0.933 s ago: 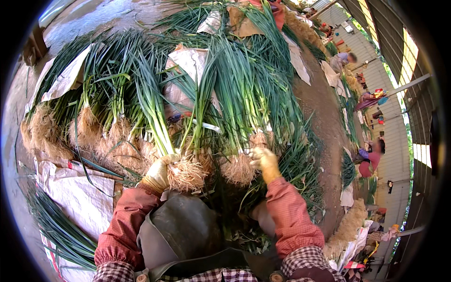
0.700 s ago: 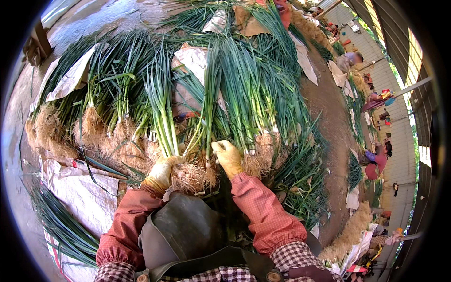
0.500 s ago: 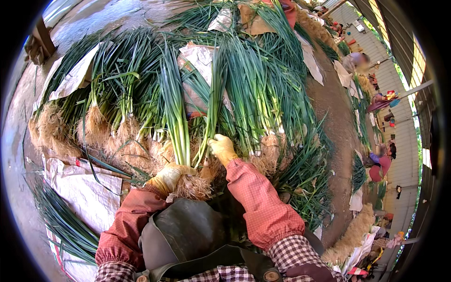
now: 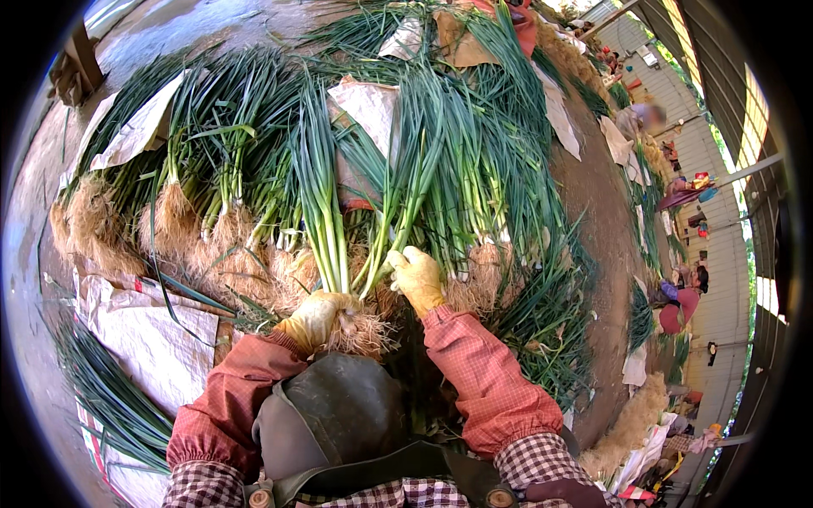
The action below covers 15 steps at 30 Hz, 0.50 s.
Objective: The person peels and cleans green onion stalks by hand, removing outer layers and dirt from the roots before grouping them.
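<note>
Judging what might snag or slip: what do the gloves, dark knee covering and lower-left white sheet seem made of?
Gloves: matte, perhaps rubber-coated fabric; they crease softly.
Dark knee covering: rubber or leather, judging by its smooth, dull sheen.
White sheet: probably woven plastic, faintly glossy, creased; weave too small to confirm.

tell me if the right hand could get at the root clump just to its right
Probably yes: the right hand is close beside that root clump, and the way across looks free, though it may first have to leave the green stalk it seems to touch.
</note>
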Motion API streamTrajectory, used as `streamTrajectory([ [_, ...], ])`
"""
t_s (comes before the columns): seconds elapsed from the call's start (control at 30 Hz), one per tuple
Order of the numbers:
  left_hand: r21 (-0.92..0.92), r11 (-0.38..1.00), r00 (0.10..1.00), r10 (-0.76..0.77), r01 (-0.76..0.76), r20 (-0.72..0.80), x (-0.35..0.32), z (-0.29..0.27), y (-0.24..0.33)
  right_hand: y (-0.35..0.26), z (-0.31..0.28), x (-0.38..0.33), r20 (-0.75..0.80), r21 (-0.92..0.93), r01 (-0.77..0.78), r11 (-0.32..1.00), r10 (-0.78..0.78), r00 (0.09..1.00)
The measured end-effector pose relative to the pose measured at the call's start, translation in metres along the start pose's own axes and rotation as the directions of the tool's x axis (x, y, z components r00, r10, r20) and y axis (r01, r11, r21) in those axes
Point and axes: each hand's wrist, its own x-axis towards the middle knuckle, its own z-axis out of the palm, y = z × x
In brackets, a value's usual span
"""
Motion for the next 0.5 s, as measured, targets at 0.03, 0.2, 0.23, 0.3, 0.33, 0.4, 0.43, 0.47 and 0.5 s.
streamTrajectory([
  [0.03,0.058,0.998,0.999,0.033,-0.032,-0.015,-0.001,0.003,0.001,-0.001,0.002,-0.008,0.014,0.109,-0.027,0.994,0.026,1.000],
  [0.2,0.049,0.999,0.986,0.012,-0.004,-0.164,-0.006,0.000,0.005,-0.025,-0.011,-0.054,-0.025,0.669,0.055,0.741,-0.052,0.998],
  [0.23,0.072,0.997,0.987,0.023,-0.012,-0.157,-0.006,-0.001,0.005,-0.025,-0.019,-0.058,-0.107,0.727,0.158,0.668,-0.117,0.987],
  [0.3,0.116,0.993,0.988,0.045,-0.028,-0.150,-0.007,-0.007,0.004,-0.028,-0.025,-0.052,-0.158,0.608,0.113,0.786,-0.021,0.987],
  [0.33,0.118,0.992,0.989,0.062,-0.046,-0.131,-0.002,-0.006,0.000,-0.031,-0.027,-0.047,-0.094,0.522,0.101,0.847,-0.060,0.994],
  [0.4,0.051,0.998,0.997,0.037,-0.033,-0.066,-0.004,0.006,0.003,-0.029,-0.029,-0.030,-0.073,0.321,0.227,0.920,-0.214,0.974],
  [0.43,0.015,1.000,0.999,0.027,-0.027,-0.042,-0.004,0.008,0.005,-0.027,-0.031,-0.022,-0.078,0.381,0.174,0.908,-0.156,0.985],
  [0.47,-0.078,0.997,0.995,0.037,-0.030,0.091,-0.003,0.008,0.007,-0.024,-0.035,-0.015,-0.078,0.439,0.122,0.890,-0.097,0.992],
  [0.5,-0.188,0.979,0.986,-0.046,0.076,0.158,-0.004,0.009,0.010,-0.021,-0.037,-0.009,-0.074,0.495,0.070,0.866,-0.038,0.996],
])
